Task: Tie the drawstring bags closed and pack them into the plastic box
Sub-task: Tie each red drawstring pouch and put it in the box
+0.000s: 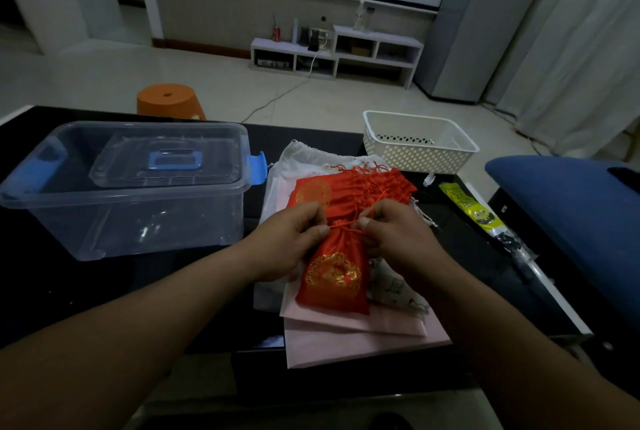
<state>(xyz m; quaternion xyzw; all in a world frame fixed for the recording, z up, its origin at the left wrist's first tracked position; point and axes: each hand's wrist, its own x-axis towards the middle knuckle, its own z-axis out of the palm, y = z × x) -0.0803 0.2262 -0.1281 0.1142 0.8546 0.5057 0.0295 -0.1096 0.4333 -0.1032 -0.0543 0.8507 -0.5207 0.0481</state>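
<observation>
A red drawstring bag with a gold emblem lies on pale pink and white bags in the middle of the black table. Its neck is gathered tight. My left hand pinches the red cord on the left of the neck, and my right hand pinches the cord on the right. The cord runs taut between my thumbs. Behind them lies a pile of several more red bags on white fabric. The clear plastic box, its lid on with blue latches and a blue handle, stands at the left.
A white perforated basket stands at the back right of the table. A yellow-green packet lies near the right edge, beside a blue cushion. An orange stool stands on the floor behind the table.
</observation>
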